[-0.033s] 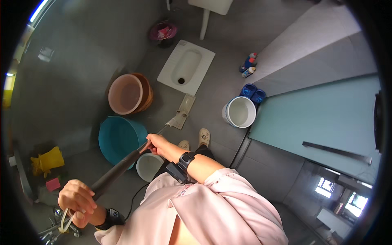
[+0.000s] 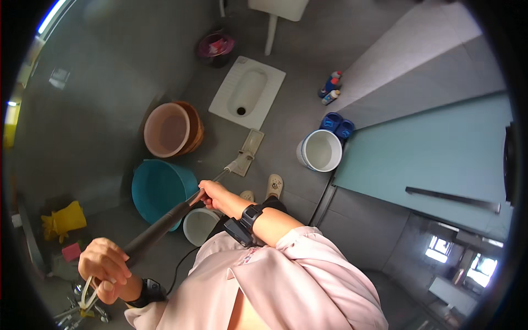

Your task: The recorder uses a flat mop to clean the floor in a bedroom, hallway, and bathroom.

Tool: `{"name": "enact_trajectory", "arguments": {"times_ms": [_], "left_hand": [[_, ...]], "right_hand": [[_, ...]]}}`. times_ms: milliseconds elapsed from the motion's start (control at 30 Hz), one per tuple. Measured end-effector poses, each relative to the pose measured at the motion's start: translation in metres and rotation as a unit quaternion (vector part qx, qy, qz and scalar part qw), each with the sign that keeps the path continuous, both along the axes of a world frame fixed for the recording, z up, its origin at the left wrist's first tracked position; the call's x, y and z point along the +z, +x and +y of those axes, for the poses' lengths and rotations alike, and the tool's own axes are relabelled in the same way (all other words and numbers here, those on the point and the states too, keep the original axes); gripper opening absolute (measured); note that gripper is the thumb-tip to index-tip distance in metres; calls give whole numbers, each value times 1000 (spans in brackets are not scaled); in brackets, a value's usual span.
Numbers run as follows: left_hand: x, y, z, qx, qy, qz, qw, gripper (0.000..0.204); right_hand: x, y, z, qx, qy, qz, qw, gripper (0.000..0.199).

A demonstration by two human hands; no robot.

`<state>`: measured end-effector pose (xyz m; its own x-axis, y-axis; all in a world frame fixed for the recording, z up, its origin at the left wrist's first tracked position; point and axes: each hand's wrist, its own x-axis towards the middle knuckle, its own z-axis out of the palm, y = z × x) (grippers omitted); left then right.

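A long flat mop runs slantwise across the view, its dark grip sleeve [image 2: 157, 234] at the lower left. The pale rectangular mop head [image 2: 251, 147] lies on the floor just below the squat toilet [image 2: 263, 107]. My left hand [image 2: 104, 267] closes round the handle's top end, where a whitish loop hangs. Lower down, my right hand [image 2: 212, 193] grips the pole, fingers wrapped round it. Under the pole stand a teal tub [image 2: 157, 190] and a small white bucket [image 2: 199, 226]. The squat toilet's near edge is close to the mop head.
Two stacked orange-brown tubs [image 2: 168, 130] stand left of the toilet, a lined bin [image 2: 215, 47] beyond. At right are a white basket [image 2: 323, 151], blue slippers [image 2: 336, 125], cleaner bottles [image 2: 331, 91] and a pale blue-green door [image 2: 423, 165]. Yellow gloves [image 2: 69, 217] and taps [image 2: 82, 308] are at left.
The view has shifted slightly, so the toilet and basket appear a little further left. The mop head has moved slightly nearer the toilet's near edge; both hands keep their grip on the pole.
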<state>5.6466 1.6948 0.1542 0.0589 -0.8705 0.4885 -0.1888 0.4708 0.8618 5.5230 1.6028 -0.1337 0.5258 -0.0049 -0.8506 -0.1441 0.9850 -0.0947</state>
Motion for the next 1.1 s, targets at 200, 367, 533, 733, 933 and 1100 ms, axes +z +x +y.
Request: {"name": "enact_trajectory", "arguments": {"times_ms": [200,367,533,733,933,1100], "left_hand": [[11,13,-67,-114,-30,122,985,19],[20,-14,-128,-237,5,222,946,21],[46,-16,-175,-378,32,296,877,20],[113,-10,-189,-520,10,317,793,24],[44,15,-188,-676,1,285,680,27],[51,46,-215,-868,-35,213,447,29]], "right_hand": [[24,-40,-4,-91,7,-61,994,19],[57,-86,7,-249,26,-103,963,18],[95,-89,21,-382,-33,-84,920,22],[150,-75,34,-526,-74,-32,847,24],[111,-55,57,-606,-204,-27,768,27],[120,-18,52,-667,-304,25,680,32]]}}
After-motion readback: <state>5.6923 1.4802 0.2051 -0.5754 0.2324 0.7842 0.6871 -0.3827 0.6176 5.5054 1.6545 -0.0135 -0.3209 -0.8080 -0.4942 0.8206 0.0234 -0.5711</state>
